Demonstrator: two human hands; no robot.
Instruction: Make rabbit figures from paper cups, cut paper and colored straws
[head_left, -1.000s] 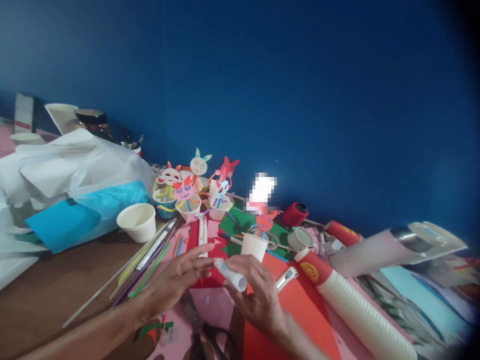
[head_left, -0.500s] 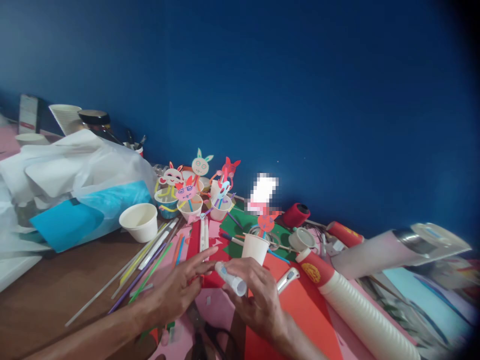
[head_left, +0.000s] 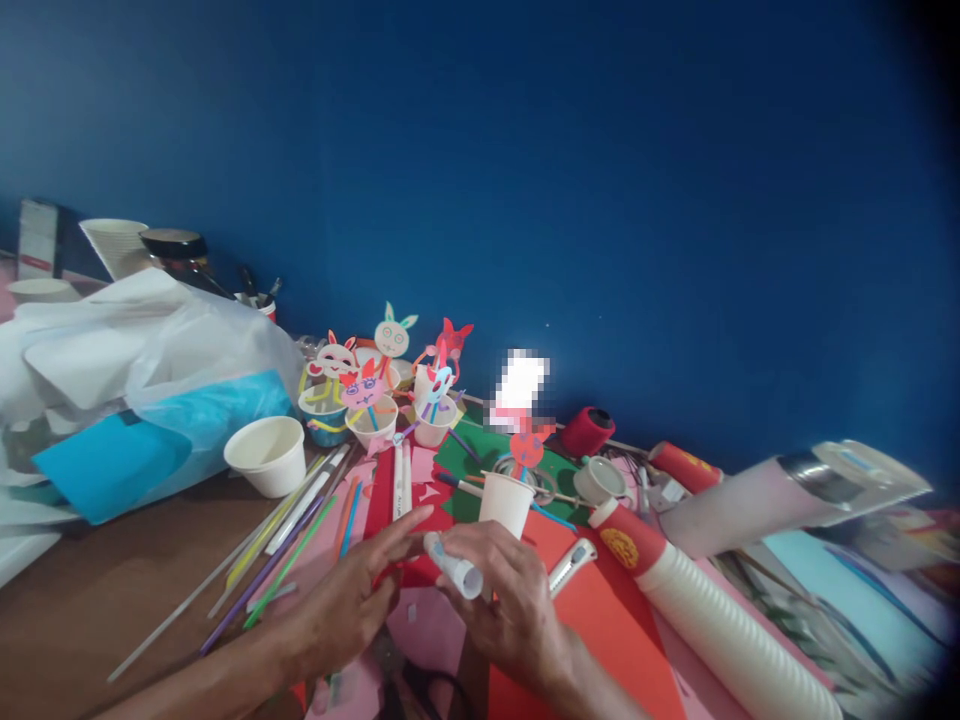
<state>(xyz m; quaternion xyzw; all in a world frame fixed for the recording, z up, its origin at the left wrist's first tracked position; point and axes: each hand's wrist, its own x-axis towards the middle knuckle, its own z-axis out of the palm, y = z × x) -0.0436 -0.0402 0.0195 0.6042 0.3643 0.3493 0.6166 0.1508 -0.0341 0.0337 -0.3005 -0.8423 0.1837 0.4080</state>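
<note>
Both hands sit slightly lower and further left in the view than a second ago, partly from camera sway. The person's right hand (head_left: 514, 600) is closed around a whitish tube, probably a glue stick (head_left: 453, 568), aslant above the craft paper; the left hand (head_left: 349, 595) is half open, index finger outstretched near the tube's far end, nothing visibly held. Pressing too hard there could smear that finger, while a forward push of the right knuckles might topple the white paper cup (head_left: 508, 502) just beyond
</note>
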